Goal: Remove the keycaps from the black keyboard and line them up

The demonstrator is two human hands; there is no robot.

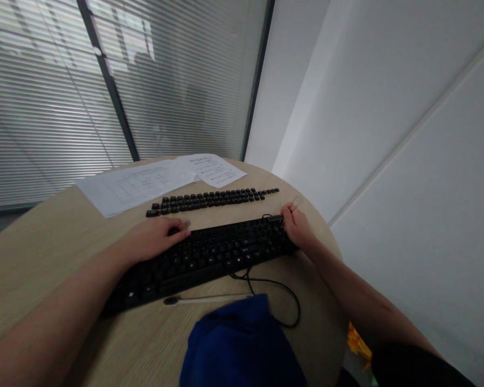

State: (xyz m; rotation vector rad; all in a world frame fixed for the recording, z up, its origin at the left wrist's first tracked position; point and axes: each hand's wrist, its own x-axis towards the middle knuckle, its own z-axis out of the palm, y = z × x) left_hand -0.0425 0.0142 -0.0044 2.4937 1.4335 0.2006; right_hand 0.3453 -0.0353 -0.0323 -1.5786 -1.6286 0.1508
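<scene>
A black keyboard [210,252] lies aslant across the table, its far-side upper rows looking bare of keycaps. My left hand [159,236] grips its far edge on the left, thumb on top and fingers curled. At the far right corner, my right hand [296,223] is closed in a pinch on a thin wire keycap puller [297,201], whose wire loops point up and away. Fingers and wrist hide part of that corner. Beyond the keyboard, loose black keycaps [210,200] stand in several rows on the table.
Printed papers [137,185] lie at the back of the round wooden table [56,236]. In front of the keyboard are a thin brush [210,299], a black cable [296,301] and a blue cloth [242,344]. A white wall [407,134] borders the right side.
</scene>
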